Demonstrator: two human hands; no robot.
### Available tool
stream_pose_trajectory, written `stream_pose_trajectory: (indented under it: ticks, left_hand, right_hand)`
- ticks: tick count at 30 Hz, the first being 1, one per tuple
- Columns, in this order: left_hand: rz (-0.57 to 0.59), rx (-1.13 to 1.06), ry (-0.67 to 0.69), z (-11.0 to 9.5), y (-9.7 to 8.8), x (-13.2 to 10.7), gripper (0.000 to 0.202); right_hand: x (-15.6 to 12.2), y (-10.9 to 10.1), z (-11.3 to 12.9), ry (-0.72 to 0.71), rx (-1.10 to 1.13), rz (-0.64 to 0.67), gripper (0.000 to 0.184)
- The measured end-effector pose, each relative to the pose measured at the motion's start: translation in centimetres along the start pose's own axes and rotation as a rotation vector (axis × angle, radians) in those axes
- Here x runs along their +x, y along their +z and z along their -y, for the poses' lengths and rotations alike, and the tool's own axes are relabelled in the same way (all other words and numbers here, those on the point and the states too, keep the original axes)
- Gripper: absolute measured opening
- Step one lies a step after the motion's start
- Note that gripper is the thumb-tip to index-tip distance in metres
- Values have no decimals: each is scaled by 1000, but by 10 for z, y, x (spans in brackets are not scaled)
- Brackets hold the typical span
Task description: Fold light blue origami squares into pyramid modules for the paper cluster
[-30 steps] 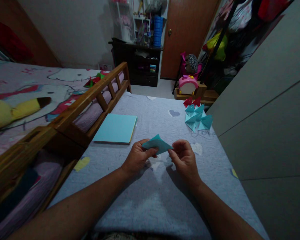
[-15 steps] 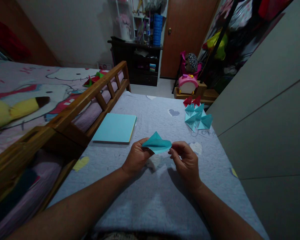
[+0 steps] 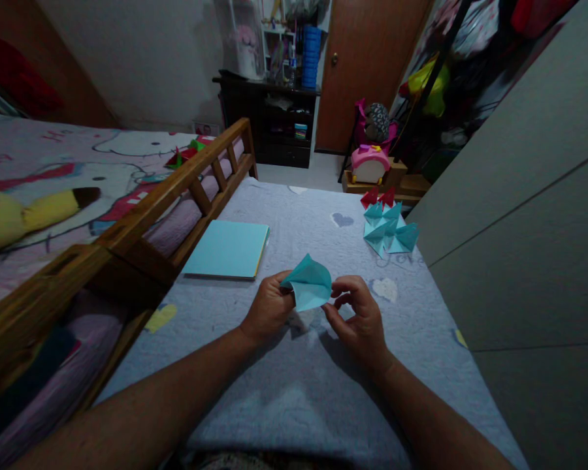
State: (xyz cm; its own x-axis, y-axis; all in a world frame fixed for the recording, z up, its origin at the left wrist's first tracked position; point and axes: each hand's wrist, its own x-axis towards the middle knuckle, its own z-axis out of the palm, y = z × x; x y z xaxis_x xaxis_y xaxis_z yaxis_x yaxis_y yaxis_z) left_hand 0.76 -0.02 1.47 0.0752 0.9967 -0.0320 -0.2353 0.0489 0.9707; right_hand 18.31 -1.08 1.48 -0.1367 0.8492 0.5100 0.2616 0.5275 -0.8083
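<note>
Left hand [image 3: 267, 307] and right hand [image 3: 357, 316] are held low over a blue patterned bedsheet [image 3: 298, 398], with a piece of turquoise paper [image 3: 311, 284] raised between them. The paper is gripped at its left corner by the left hand, whose thumb and fingers are closed on it. A peak is formed at the top of the paper, and its right side is bowed into a curve. By the right hand, the paper's right edge is met at the fingertips; the fingers are curled, and whether the edge is pinched there cannot be told.

Beyond the left hand and a little to its left, a stack of turquoise sheets [image 3: 228, 250] is laid flat, well apart from the paper. Ahead of the right hand and to its right, folded turquoise pieces [image 3: 389, 232] are grouped close together, with red folded pieces [image 3: 376, 198] set just behind them. Left of both hands, the bed is edged by a wooden rail [image 3: 171, 189], past which a yellow plush toy [image 3: 49, 209] is seen. Far ahead of the hands, a dark cabinet [image 3: 279, 153] is placed beside a brown door [image 3: 353, 85].
</note>
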Motion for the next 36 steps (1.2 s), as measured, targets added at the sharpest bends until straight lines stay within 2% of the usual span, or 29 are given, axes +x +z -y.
stream_pose_trajectory:
  ticks: [7, 11, 15, 18, 21, 24, 28, 36]
  left_hand:
    - [22, 14, -40, -1, 2, -2, 25]
    - [11, -31, -51, -4, 3, -3, 41]
    - [35, -6, -42, -7, 1, -1, 41]
    - [32, -2, -50, -7, 1, -1, 38]
    - [-8, -32, -59, -6, 1, 0, 36]
    - [-19, -45, -61, -3, 2, 0, 34]
    - [-21, -56, -51, -1, 0, 0, 32]
    - [1, -21, -41, -1, -1, -1, 30]
  right_hand:
    - [0, 0, -6, -2, -20, -18, 34]
    - [3, -2, 1, 8, -13, -27, 22]
    - [4, -2, 6, 10, -28, 0, 17]
    - [0, 0, 2, 43, -40, -30, 21]
    - [-4, 1, -3, 96, -13, -101, 35]
    - [-5, 1, -4, 39, 11, -120, 38]
    - [-3, -2, 1, -79, -79, -98, 35]
    - [-1, -3, 3, -82, -111, -62, 28]
